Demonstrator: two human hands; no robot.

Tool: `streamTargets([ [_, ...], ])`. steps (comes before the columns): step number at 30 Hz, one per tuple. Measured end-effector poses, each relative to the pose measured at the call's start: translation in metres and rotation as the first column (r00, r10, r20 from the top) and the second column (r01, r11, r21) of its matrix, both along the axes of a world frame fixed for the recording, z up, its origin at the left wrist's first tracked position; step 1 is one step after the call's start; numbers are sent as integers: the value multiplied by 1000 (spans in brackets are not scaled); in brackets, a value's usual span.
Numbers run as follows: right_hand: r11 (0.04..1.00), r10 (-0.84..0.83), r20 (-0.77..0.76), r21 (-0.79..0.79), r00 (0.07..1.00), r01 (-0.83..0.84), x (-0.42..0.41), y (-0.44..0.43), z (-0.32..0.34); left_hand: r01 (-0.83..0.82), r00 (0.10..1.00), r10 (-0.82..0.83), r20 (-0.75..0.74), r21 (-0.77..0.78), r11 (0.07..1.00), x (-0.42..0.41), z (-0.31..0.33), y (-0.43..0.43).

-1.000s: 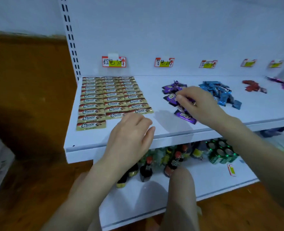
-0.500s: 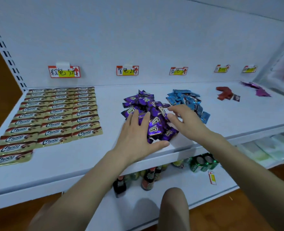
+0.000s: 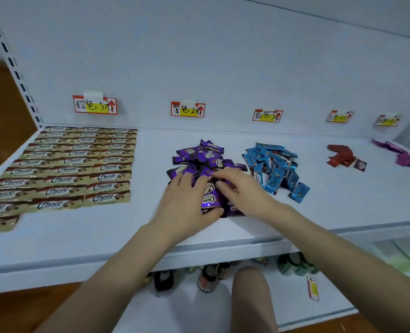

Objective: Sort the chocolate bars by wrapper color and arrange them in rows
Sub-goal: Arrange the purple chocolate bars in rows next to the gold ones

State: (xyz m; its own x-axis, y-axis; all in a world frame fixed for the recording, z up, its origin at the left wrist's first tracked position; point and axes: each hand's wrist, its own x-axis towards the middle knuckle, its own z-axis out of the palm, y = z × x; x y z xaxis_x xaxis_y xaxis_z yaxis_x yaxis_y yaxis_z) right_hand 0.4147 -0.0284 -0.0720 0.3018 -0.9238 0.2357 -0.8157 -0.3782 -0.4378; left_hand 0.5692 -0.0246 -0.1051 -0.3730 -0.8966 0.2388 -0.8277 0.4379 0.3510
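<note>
Gold chocolate bars (image 3: 66, 169), long, flat and glossy, lie in three tidy columns at the left of the smooth white shelf (image 3: 78, 239). Mid-shelf sits a crinkly heap of purple bars (image 3: 204, 155). The left hand (image 3: 187, 203) presses flat on it, fingers straight and together. The right hand (image 3: 244, 191) bends over it, and I cannot tell whether it grips anything. Rightward lie loose foil heaps of blue bars (image 3: 271, 167), red bars (image 3: 339, 155) and magenta bars (image 3: 401, 155).

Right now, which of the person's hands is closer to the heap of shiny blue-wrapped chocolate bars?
Right. The right hand rests on the purple-wrapped pile, just left of the blue-wrapped heap; the left hand sits farther left on that pile.
</note>
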Motion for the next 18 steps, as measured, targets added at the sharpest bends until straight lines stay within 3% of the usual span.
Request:
streamTargets([
  [3, 999, 34, 9, 7, 999, -34, -6, -8, 6, -81, 995, 84, 60, -54, 995, -7, 1, -2],
  [7, 997, 69, 40, -42, 997, -67, -3, -14, 1, -113, 993, 106, -52, -151, 982, -9, 1, -4],
  [12, 997, 68, 140, -43, 988, -63, -1, -19, 0, -211, 977, 205, -60, -133, 968, -9, 9, -3],
  [16, 1000, 18, 248, -20, 968, -14, -10, -13, 0, -264, 961, 265, -81, 27, 964, -9, 19, -7],
  [18, 999, 27, 213, 12, 977, -30, -19, -5, -2, -280, 943, 301, -145, 148, 949, -4, 30, -10],
])
